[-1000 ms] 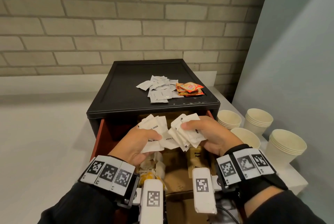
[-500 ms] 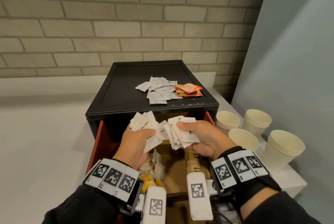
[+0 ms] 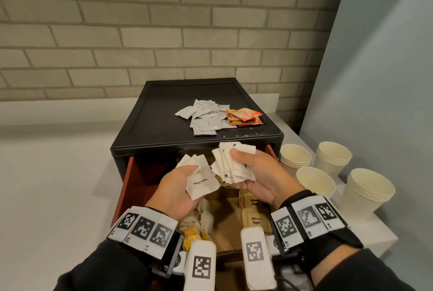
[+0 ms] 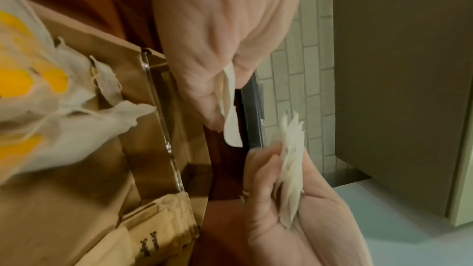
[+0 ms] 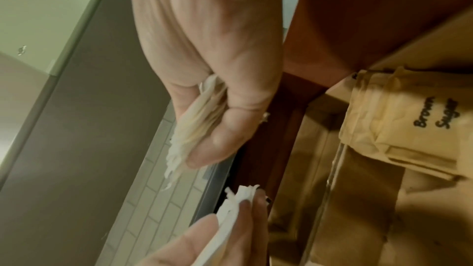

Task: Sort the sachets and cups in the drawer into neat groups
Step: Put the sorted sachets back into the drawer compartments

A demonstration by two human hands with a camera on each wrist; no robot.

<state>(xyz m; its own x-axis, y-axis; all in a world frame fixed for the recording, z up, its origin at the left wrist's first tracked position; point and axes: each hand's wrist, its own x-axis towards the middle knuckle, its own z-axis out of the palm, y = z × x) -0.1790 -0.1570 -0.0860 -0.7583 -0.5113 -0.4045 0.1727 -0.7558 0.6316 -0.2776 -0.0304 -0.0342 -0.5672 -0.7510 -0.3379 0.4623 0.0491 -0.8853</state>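
Centrally, above the open drawer (image 3: pixel 131 180): left hand (image 3: pixel 178 187) gripping a fan of white sugar sachets (image 3: pixel 201 178), thumb on top; right hand (image 3: pixel 257 175) just beside, clutching a thicker white bundle (image 3: pixel 230 164), the two bundles nearly touching. Below the hands, inside the drawer: brown sugar sachets (image 3: pixel 254 211) at right, tea bags with yellow tags (image 3: pixel 194 232) at left. Atop the black cabinet (image 3: pixel 164 114): loose white sachets (image 3: pixel 206 117) touching orange creamer sachets (image 3: pixel 243 116). Right of the cabinet, on the white surface (image 3: pixel 46 185): four stacks of paper cups (image 3: pixel 332 157).
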